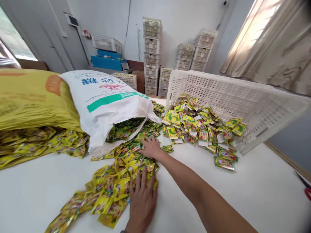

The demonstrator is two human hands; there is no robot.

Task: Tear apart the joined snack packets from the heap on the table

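My left hand lies flat with fingers spread on the right edge of a pile of small yellow packets. Farther forward, my right hand reaches across, fingers apart, resting on green packets where they meet the yellow ones. Neither hand grips a packet that I can see. The green packets spill from the mouth of a white woven sack lying on its side. A strip of yellow packets trails toward the lower left.
A yellow sack with packets at its mouth lies at left. At right, a tipped white plastic basket spills small boxes onto the white table. Scissors lie at the right edge. Stacked crates stand behind.
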